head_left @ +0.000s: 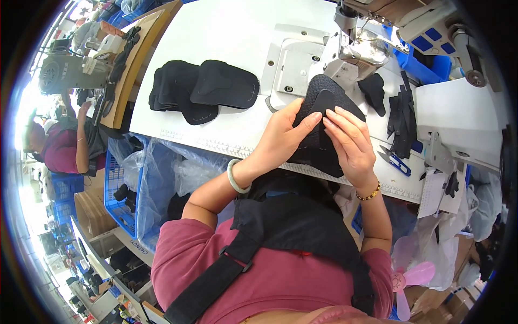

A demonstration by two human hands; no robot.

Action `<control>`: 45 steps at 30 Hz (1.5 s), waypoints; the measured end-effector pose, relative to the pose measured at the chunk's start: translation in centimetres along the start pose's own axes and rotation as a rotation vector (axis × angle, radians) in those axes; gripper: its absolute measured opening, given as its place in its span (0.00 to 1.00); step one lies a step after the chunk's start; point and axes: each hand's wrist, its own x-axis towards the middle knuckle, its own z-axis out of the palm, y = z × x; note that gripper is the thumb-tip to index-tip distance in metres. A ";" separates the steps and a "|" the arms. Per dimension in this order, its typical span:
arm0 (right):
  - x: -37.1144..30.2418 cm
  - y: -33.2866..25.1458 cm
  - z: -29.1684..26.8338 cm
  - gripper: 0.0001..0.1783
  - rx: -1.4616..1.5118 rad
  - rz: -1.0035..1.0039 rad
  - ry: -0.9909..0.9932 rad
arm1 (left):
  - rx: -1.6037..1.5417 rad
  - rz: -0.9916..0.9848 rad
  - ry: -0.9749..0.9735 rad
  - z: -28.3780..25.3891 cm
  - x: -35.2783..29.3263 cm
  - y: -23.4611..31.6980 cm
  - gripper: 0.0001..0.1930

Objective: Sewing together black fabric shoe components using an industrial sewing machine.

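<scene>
At the far left, a person in a dark red shirt sits below a grey sewing machine with small dark marks on its side. Next comes a blue plastic crate, and beside it a big clear plastic bag. Dark letters run along a pale board just under them. On the white table, left of the middle, lies a pile of flat black pads with pale stitch marks. A ruler strip with tiny numbers follows the table's front edge.

Right of the middle, both hands hold a bumpy black piece over the table's front edge. A small smooth black piece lies on top of it. The left hand pinches from the left, its thumb on top. The right hand has its fingers close together on top; I can't see its thumb.

To the right are black strips, blue-handled thread snips, a pink fan at the bottom and a paper with print too small to read.
</scene>
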 end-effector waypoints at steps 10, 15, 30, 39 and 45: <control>0.8 -2.0 -2.3 0.23 -0.464 -0.097 0.076 | -0.190 0.144 0.154 -0.5 0.8 1.6 0.11; 1.1 -1.2 -2.6 0.25 -0.670 -0.105 0.136 | -0.340 0.206 0.118 0.4 1.3 2.4 0.10; 7.4 -0.4 -3.4 0.22 -0.581 -0.107 0.107 | -0.390 0.208 0.110 -0.4 7.0 6.1 0.08; 7.9 0.5 -2.6 0.24 -0.646 -0.081 0.092 | -0.304 0.210 0.060 -1.6 9.6 7.2 0.05; 8.0 0.4 -2.6 0.27 -0.643 -0.056 0.066 | -0.232 0.172 0.027 -2.2 10.4 7.1 0.08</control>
